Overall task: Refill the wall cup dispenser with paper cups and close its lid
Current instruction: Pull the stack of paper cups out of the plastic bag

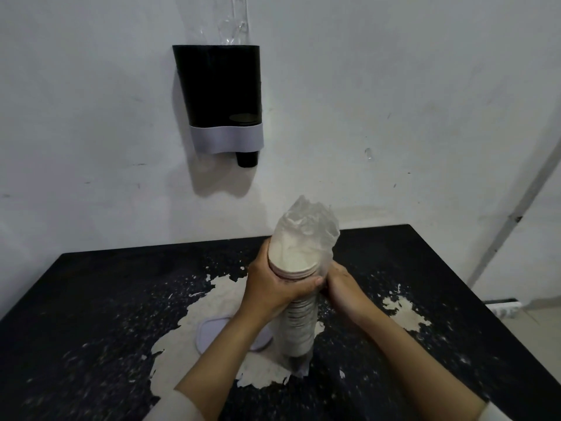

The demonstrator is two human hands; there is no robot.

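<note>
I am at the unwrapping step: the tall stack of white paper cups (299, 317) stands upright on the black, paint-chipped table (91, 299), with its crinkled clear plastic sleeve (306, 226) bunched open above the top rim. My left hand (273, 287) wraps round the stack just under the top cup, fingers and thumb curled tight on it. My right hand (341, 287) grips the far side of the sleeve; its fingers are mostly hidden behind the stack, so I can only say they are closed on the plastic.

Next, I judge, I must strip the sleeve down or lift the cups out of it, keeping the stack straight so it does not buckle.

The black wall cup dispenser with a grey band (221, 101) hangs on the white wall (394, 86) above and well apart from my hands; its top looks open. A pale oval lid (212, 332) lies flat on the table just beside the stack's foot, under my left forearm. Nothing blocks the way up.
</note>
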